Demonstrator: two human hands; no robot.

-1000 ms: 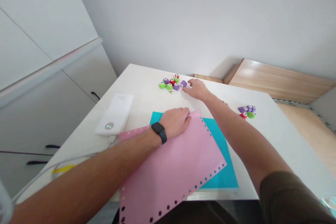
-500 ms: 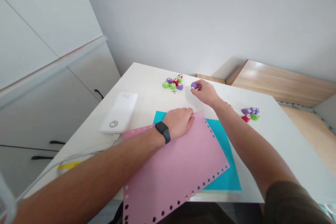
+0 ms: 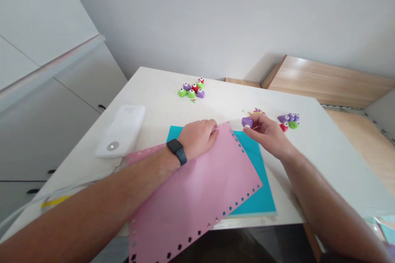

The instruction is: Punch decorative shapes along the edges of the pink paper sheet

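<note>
My right hand (image 3: pixel 267 131) is shut on a purple craft punch (image 3: pixel 247 122), just above the table and to the right of the sheets. My left hand (image 3: pixel 197 137), with a black wristband (image 3: pixel 176 151), rests on the top edge of a pink paper sheet (image 3: pixel 197 185). That sheet has small star-shaped holes along its edges and lies tilted over a teal paper sheet (image 3: pixel 256 197). Colourful craft punches form a cluster (image 3: pixel 191 90) at the far side, and another cluster (image 3: pixel 288 121) lies right of my right hand. Small punched paper bits (image 3: pixel 258 111) lie just beyond it.
The white table (image 3: pixel 148 86) has a white rounded device (image 3: pixel 121 131) on its left side. A white cable and a yellow strip (image 3: pixel 55 201) lie near the left edge. White cabinets (image 3: pixel 77 94) stand left, and a wooden surface (image 3: pixel 321 78) lies beyond the right edge.
My right hand has carried the purple punch rightward and nearer, away from the far cluster. My left hand stays on the pink sheet. The whole view has shifted slightly.
</note>
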